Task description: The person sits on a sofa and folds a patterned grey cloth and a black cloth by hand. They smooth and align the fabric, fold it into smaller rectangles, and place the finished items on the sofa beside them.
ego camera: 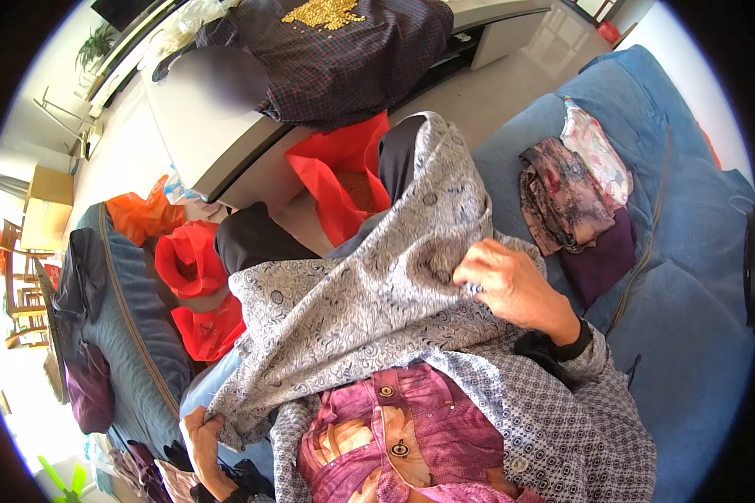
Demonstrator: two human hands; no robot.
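A grey patterned cloth (327, 320), printed with swirls, lies across my lap and knees in loose folds. My left hand (202, 437) grips its near left corner between thumb and fingers. Bunched fabric is pinched in my right hand (509, 286), on the cloth's right side, and a ring shows on one finger. Beside me on the blue sofa cover (679, 327) rests a folded brown floral cloth (563, 195). It overlaps a dark purple cloth (604, 258), and a white floral cloth (598, 151) lies against its far side.
Ahead stands a pale coffee table (195, 138); a dark checked cloth (352, 69) on it carries yellow kernels (324, 14). Red bags (192, 258) stand on the floor left of my legs, and another red bag (327, 170) is open between my knees and the table.
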